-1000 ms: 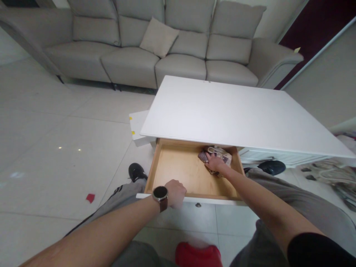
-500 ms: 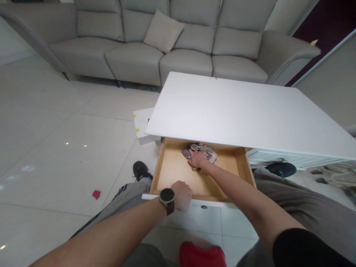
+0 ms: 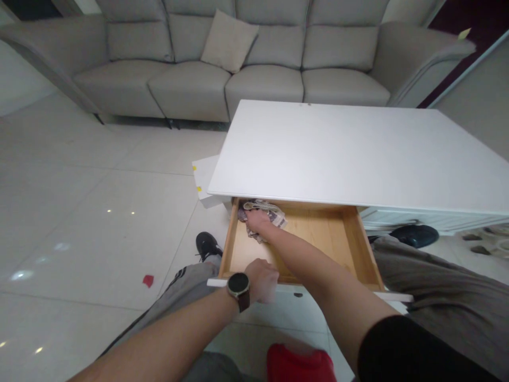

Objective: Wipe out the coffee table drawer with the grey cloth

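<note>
A wooden drawer (image 3: 318, 233) is pulled out from under a white table (image 3: 350, 154). Inside it, at the back left corner, my right hand (image 3: 258, 220) presses down on a crumpled patterned cloth (image 3: 277, 216), fingers closed over it. My left hand (image 3: 261, 280) is curled over the top edge of the drawer's white front panel (image 3: 217, 283), with a watch on that wrist. Its fingertips are hidden behind the panel. A dark knob (image 3: 298, 295) shows on the front, right of my left hand.
A grey sofa (image 3: 191, 90) with a beige cushion (image 3: 229, 41) stands behind the table. A white box (image 3: 207, 178) is on the floor to the left. Below the drawer is a red stool or seat (image 3: 300, 366). A red scrap (image 3: 148, 280) lies on the tiles.
My right hand has moved left across the drawer, taking the cloth from the back middle to the back left corner. My left hand stays on the drawer front.
</note>
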